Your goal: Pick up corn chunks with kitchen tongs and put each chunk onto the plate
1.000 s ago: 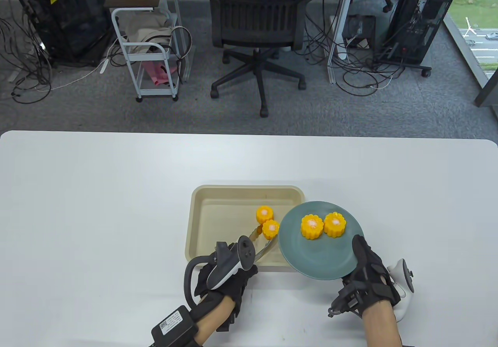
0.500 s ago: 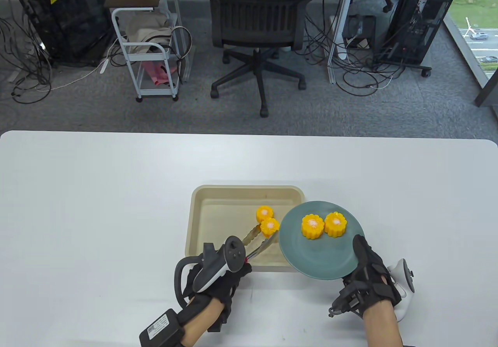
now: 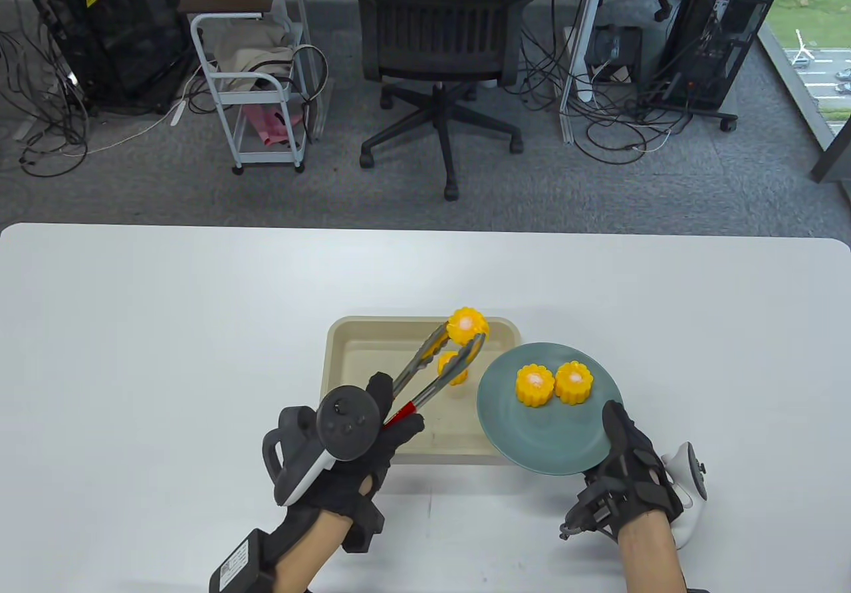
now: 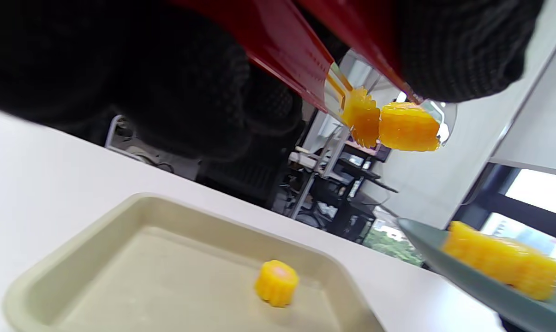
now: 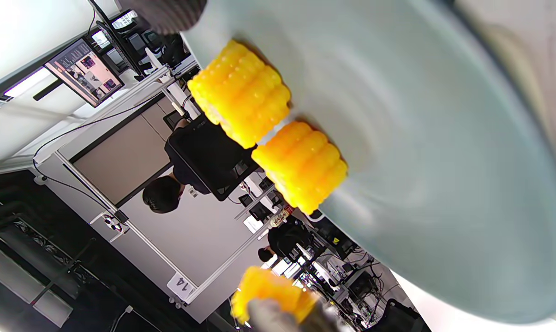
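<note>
- Above the tray, I've got a chunk clamped between the tongs tips, clear of the tray floor, which the left wrist view confirms.
- My left hand is curled round the red handle end, squeezing the tongs onto that chunk.
- Left of the plate is where the chunk hangs, toward the tray's far rim; so I judge the coming move is a swing to the right and a little back toward me.
- Tongs run long from my hand, pointing away and rightward, so the tips already lean toward the plate.
- My right hand grips the plate's near edge, thumb laid on the rim, holding it tipped up over the tray's right side.
- On the plate, two chunks sit touching, side by side in its far half; the near half is bare, and that's my likely landing spot.
- One more chunk is left in the tray, just under the tongs, near the plate's left rim.
- Plate's tilted, so I'd guess a dropped chunk could roll; set it low, I reckon.
</note>
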`<action>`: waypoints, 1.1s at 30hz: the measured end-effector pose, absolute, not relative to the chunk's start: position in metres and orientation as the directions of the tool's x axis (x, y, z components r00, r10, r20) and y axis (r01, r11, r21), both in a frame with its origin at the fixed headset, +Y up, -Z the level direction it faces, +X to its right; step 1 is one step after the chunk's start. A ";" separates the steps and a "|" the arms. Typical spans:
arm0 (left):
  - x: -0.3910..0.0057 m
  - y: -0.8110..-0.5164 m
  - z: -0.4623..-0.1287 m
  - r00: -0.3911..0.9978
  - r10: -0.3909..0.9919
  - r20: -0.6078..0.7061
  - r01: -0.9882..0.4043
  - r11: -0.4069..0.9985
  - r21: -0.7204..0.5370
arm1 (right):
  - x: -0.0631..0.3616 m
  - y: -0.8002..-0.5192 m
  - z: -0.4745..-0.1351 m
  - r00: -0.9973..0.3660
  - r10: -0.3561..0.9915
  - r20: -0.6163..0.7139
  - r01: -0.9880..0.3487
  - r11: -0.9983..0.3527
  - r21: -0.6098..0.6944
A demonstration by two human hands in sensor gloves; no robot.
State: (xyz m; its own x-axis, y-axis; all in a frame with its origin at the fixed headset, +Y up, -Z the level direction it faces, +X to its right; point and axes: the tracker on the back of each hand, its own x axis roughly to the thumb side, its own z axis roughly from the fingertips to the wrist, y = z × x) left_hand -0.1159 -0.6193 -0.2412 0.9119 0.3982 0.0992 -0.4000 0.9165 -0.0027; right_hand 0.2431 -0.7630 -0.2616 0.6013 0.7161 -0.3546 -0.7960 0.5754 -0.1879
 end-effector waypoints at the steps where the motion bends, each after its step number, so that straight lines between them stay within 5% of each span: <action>1: -0.109 -0.615 -0.234 0.920 0.375 0.119 -0.379 0.925 0.013 | 0.244 -0.764 -0.262 0.601 0.717 -0.354 -0.797 0.574 -0.190; 9: -0.062 -0.620 -0.202 0.909 0.292 0.299 -0.295 0.955 -0.036 | 0.244 -0.765 -0.261 0.607 0.711 -0.355 -0.793 0.574 -0.204; 16: -0.042 -0.641 -0.202 0.909 0.259 0.326 -0.240 0.966 -0.097 | 0.243 -0.765 -0.261 0.608 0.708 -0.360 -0.791 0.578 -0.199; 33: -0.054 -0.639 -0.209 0.864 0.375 0.336 -0.361 0.927 -0.106 | 0.240 -0.766 -0.261 0.608 0.700 -0.375 -0.790 0.583 -0.190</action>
State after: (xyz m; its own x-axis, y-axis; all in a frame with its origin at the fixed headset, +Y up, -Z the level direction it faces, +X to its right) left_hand -0.0541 -0.6386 -0.2091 0.8643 0.3746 0.3357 -0.3606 0.9267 -0.1055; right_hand 0.2402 -0.7658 -0.2608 0.6077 0.7001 -0.3750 -0.7895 0.5834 -0.1904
